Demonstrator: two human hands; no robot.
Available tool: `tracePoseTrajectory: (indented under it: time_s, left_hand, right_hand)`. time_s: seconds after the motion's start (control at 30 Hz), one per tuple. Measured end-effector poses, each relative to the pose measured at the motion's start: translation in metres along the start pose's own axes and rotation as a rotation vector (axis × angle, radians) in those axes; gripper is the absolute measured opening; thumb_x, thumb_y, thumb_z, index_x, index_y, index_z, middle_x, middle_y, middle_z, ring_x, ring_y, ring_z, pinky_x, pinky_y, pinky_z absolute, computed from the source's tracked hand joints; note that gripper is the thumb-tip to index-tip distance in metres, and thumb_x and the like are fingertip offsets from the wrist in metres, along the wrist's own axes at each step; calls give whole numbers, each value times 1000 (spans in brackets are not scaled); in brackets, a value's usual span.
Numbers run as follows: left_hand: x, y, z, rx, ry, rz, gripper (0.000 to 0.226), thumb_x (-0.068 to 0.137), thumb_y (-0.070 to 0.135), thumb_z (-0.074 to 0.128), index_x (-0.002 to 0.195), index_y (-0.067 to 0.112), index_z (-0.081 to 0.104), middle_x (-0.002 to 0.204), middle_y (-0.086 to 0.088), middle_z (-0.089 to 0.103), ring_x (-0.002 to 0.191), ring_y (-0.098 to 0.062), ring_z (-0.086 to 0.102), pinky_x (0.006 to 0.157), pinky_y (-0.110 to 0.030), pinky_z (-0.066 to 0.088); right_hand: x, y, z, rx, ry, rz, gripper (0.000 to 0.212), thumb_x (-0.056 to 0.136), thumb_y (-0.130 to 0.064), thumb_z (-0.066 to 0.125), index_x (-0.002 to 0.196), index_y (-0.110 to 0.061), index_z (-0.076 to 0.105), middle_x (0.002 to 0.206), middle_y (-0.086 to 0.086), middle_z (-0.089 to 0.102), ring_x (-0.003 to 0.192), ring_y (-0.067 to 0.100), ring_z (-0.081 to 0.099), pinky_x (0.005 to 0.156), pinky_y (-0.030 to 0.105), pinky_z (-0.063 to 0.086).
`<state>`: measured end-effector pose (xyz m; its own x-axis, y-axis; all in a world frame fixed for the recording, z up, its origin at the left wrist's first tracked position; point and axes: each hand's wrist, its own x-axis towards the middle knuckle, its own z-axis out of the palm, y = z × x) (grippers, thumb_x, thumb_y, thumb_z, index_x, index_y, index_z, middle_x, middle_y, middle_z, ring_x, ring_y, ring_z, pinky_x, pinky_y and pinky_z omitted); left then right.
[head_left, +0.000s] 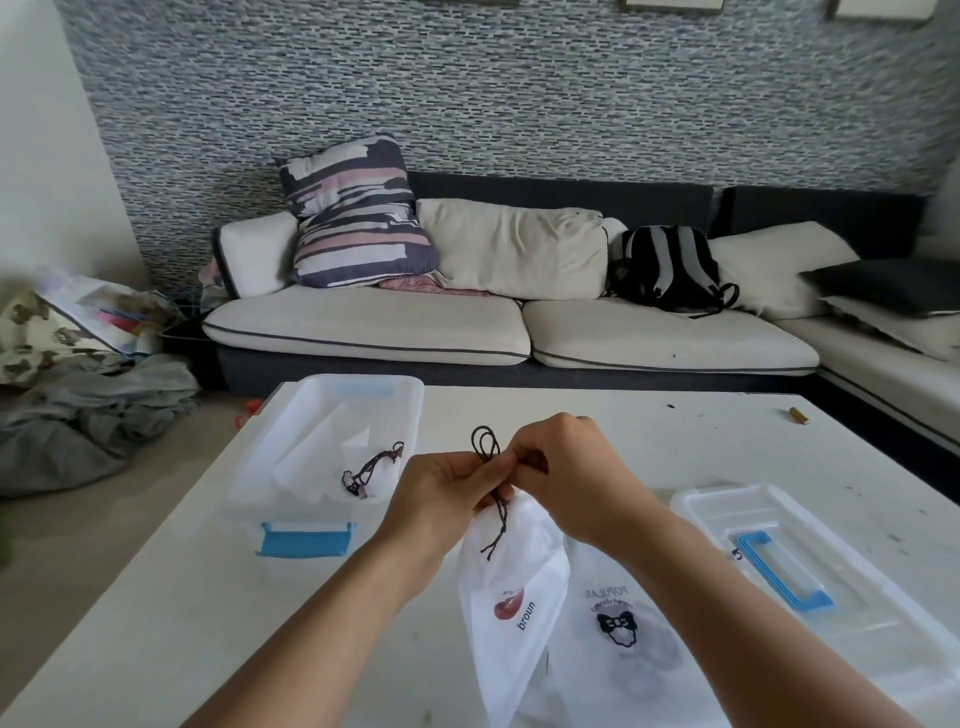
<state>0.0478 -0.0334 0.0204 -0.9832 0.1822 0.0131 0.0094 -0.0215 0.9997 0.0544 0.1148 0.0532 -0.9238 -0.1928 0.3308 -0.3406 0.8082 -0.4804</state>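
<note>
My left hand (441, 491) and my right hand (566, 467) meet above the table's middle, both pinching a dark brown drawstring cord (485, 441). Its loops stick up between my fingers and its loose ends hang down over a white drawstring bag (511, 613) printed with "broun" and a lips mark. The bag hangs from the cord, its lower part over the table. A second white bag (618, 629) with a black bow print lies flat just to the right.
A clear plastic box with a blue latch (332, 447) sits at left, holding white bags and another cord. Its clear lid with a blue handle (779, 561) lies at right. A small battery (799, 415) rests far right on the white table (156, 597). Sofa behind.
</note>
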Motion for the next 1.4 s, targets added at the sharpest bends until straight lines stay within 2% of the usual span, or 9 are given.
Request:
tracePoseTrajectory:
  time_s: [0.23, 0.33, 0.47, 0.6, 0.73, 0.93, 1.13, 1.27, 1.4]
  left_hand:
    - [2, 4, 0, -138, 59, -9, 36, 98, 22, 61, 64, 14, 73, 79, -12, 69, 79, -24, 64, 81, -35, 48]
    - [5, 7, -4, -178, 46, 23, 40, 100, 18, 57, 64, 18, 75, 82, -12, 67, 81, -23, 64, 83, -33, 49]
    - [7, 4, -4, -179, 3, 67, 29, 102, 15, 53, 91, 11, 79, 92, -11, 75, 91, -20, 70, 90, -29, 54]
    - [6, 6, -9, -77, 7, 189, 22, 102, 9, 52, 102, 10, 73, 78, 2, 72, 79, -9, 68, 76, -17, 52]
    - [5, 8, -13, -100, -6, 215, 18, 99, 5, 56, 114, 14, 59, 74, -5, 70, 71, -12, 67, 72, -19, 53]
    - [9, 10, -18, -158, -44, 202, 7, 96, 4, 59, 95, 1, 66, 75, -7, 72, 76, -15, 68, 79, -22, 57]
    - [10, 7, -17, -145, -27, 172, 14, 96, 9, 61, 90, 1, 71, 80, -7, 73, 81, -16, 70, 85, -25, 57]
    - [11, 8, -18, -168, -16, 155, 12, 93, 9, 65, 91, 1, 74, 85, -10, 75, 82, -16, 70, 85, -26, 57]
    - [9, 10, -16, -182, -53, 167, 10, 89, 8, 67, 92, 1, 74, 87, -10, 76, 80, -16, 71, 83, -25, 58]
  right_hand:
    - [0, 0, -11, 194, -69, 59, 16, 91, -10, 64, 81, -8, 77, 68, 9, 69, 52, 5, 53, 55, 20, 46]
    - [-1, 1, -17, 381, -9, 127, 13, 88, -13, 71, 79, -11, 79, 68, 9, 72, 54, 10, 59, 54, 21, 50]
    - [-3, 1, -21, 572, -86, 223, 11, 85, -16, 77, 77, -8, 79, 70, 9, 73, 59, 10, 58, 56, 23, 46]
    - [-4, 2, -24, 712, -190, 282, 8, 87, -2, 71, 89, -2, 79, 77, 10, 74, 66, 11, 59, 63, 24, 47]
    - [-5, 2, -26, 753, -241, 322, 11, 85, -1, 75, 95, -3, 74, 85, 12, 77, 70, 14, 66, 63, 22, 50]
    - [-4, 2, -22, 660, -114, 353, 27, 73, -22, 88, 82, 1, 75, 75, 14, 75, 62, 14, 63, 56, 22, 47]
    - [-2, 5, -25, 859, -149, 320, 15, 87, 7, 69, 101, 7, 73, 89, 22, 75, 72, 17, 72, 67, 20, 57]
    - [0, 5, -20, 713, -94, 244, 8, 83, -1, 76, 92, -2, 78, 77, 7, 75, 62, 7, 60, 60, 16, 47]
    - [1, 5, -17, 698, -80, 218, 4, 82, -11, 80, 84, -9, 78, 95, 3, 78, 82, 9, 69, 80, 20, 51]
